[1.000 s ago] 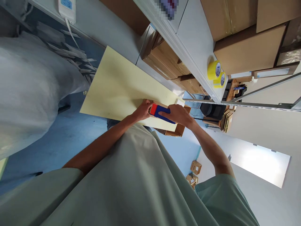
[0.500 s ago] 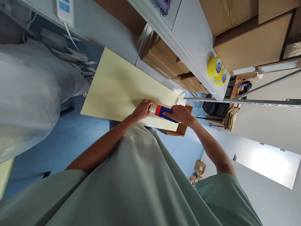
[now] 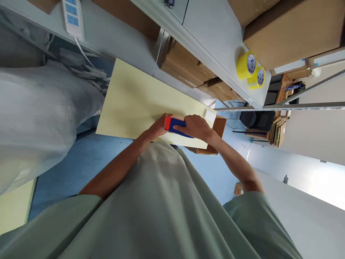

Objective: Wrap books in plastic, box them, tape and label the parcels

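My right hand (image 3: 196,126) is closed round a flat-sided blue thing with a red end (image 3: 178,127), its thumb lying along the top; its exact kind does not show. Under and behind it a strip of cardboard, seemingly a small cardboard box (image 3: 176,117), rests on the pale yellow board (image 3: 129,97). My left hand (image 3: 159,126) is closed at the box's left end, right beside the red end, with most of its fingertips hidden. A small white item (image 3: 210,116) lies at the board's right end.
An open carton (image 3: 219,127) stands by the board's right end. Beyond are cartons (image 3: 185,64) on a grey table and two yellow tape rolls (image 3: 246,65) on a shelf. A power strip (image 3: 73,18) lies upper left, above a large plastic-wrapped bundle (image 3: 40,118).
My right hand has moved left with the blue-and-red thing, bringing its red end up against my left hand. The shiny bit seen there before is covered now. The view has shifted slightly.
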Demonstrator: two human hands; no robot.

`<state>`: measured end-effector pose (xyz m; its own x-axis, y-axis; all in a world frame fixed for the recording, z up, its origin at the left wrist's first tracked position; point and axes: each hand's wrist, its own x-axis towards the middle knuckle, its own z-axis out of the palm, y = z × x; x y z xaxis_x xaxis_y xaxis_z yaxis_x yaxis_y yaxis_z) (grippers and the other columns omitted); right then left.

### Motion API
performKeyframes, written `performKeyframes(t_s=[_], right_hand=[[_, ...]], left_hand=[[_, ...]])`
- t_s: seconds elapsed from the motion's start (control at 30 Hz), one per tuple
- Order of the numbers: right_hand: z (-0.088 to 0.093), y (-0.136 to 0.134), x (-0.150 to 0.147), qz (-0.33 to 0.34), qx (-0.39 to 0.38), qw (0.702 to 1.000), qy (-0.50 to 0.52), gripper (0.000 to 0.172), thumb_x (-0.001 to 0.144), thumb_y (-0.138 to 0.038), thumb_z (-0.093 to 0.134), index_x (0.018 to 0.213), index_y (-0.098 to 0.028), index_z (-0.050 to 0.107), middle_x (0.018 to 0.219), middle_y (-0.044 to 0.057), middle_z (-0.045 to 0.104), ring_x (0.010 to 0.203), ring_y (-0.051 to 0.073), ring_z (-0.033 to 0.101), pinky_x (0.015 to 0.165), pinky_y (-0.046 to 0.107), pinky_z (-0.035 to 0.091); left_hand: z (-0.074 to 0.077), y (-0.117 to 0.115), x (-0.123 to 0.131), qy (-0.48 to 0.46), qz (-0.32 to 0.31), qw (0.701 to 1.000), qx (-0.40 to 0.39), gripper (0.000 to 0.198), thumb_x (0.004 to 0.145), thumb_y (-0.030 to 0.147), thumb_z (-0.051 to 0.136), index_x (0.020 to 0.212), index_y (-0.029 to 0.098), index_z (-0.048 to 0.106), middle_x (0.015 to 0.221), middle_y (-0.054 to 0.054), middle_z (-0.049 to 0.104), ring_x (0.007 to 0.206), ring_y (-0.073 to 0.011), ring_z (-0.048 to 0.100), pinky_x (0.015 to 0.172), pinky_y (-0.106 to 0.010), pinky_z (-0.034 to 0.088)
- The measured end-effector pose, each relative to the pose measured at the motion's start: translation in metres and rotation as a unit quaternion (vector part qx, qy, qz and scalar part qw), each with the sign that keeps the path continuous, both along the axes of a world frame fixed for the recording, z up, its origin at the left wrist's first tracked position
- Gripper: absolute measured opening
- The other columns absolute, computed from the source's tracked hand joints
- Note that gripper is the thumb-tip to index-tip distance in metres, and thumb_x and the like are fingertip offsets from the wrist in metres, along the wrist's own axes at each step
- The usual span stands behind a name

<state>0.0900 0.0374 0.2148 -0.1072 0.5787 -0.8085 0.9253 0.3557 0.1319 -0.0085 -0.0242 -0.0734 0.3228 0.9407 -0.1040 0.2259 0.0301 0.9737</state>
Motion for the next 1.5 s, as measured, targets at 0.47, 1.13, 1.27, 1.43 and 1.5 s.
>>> performKeyframes(t_s=[0.47,1.13,1.27,1.43,1.5], right_hand=[[-0.019,0.007,0.079,-0.054,0.006,0.997,-0.047,0.057,0.113,-0.071,0.061,0.108,-0.017,0.078,0.109,0.018,0.085,0.098,0.031,0.081,0.074,0.034,0.050],[-0.091,0.018,0.128,-0.026,-0.021,0.998,0.044,0.051,0.113,-0.061,0.063,0.135,-0.018,0.079,0.121,0.021,0.086,0.119,0.038,0.082,0.095,0.039,0.062],[-0.096,0.017,0.137,-0.029,-0.027,0.996,0.084,0.052,0.113,-0.062,0.062,0.142,-0.021,0.076,0.128,0.020,0.085,0.124,0.037,0.081,0.097,0.038,0.061],[-0.079,0.021,0.161,-0.048,-0.063,0.987,0.142,0.054,0.112,-0.062,0.064,0.140,-0.017,0.076,0.122,0.020,0.086,0.114,0.035,0.082,0.088,0.035,0.060],[-0.068,0.025,0.187,-0.061,-0.076,0.985,0.143,0.053,0.111,-0.064,0.067,0.128,-0.015,0.079,0.109,0.019,0.086,0.103,0.033,0.082,0.083,0.034,0.058]], left_hand=[[0.009,0.002,-0.002,0.116,-0.044,0.992,-0.008,0.051,0.081,0.016,0.093,0.124,0.023,0.067,0.136,-0.011,0.069,0.113,-0.0297,0.077,0.100,-0.040,0.062],[0.030,-0.012,0.028,0.152,0.208,0.952,-0.167,0.028,0.090,0.042,0.089,0.093,0.025,0.067,0.095,-0.007,0.083,0.093,-0.0264,0.080,0.094,-0.038,0.060],[0.033,-0.010,0.032,0.165,0.252,0.933,-0.195,0.027,0.087,0.042,0.089,0.086,0.024,0.069,0.090,-0.006,0.083,0.090,-0.0249,0.080,0.090,-0.035,0.060],[0.036,-0.012,0.035,0.188,0.300,0.914,-0.195,0.031,0.085,0.049,0.091,0.084,0.024,0.072,0.090,-0.005,0.084,0.091,-0.0244,0.080,0.090,-0.035,0.062],[0.036,-0.013,0.036,0.191,0.311,0.912,-0.187,0.032,0.084,0.049,0.092,0.084,0.024,0.072,0.091,-0.005,0.084,0.091,-0.0241,0.080,0.091,-0.035,0.063]])
